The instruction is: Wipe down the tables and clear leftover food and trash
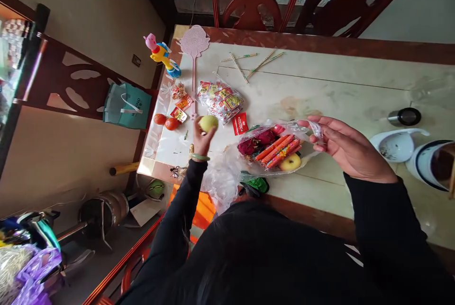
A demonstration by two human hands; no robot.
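Note:
My left hand [202, 140] holds a round yellow-green fruit [208, 124], perhaps an apple or pear, over the table's left part. Pinched in my right hand [350, 146] is the gathered edge of a clear plastic bag [305, 130]. Inside that bag lie dark red dragon fruit [249, 146], several sausages in red wrappers [279, 152] and a yellow apple [290, 162]. Beyond my left hand sits a bag of small wrapped snacks [222, 101], with a red packet [240, 124] beside it. Two tomatoes [171, 124] rest to the left.
A pink fly swatter [194, 41], a toy [163, 56] and several thin sticks [249, 65] lie toward the far side. At right are a dark-topped metal lid or cup [404, 116], a white ladle-like dish [396, 146] and a pot [432, 162]. A teal bag [130, 106] hangs left.

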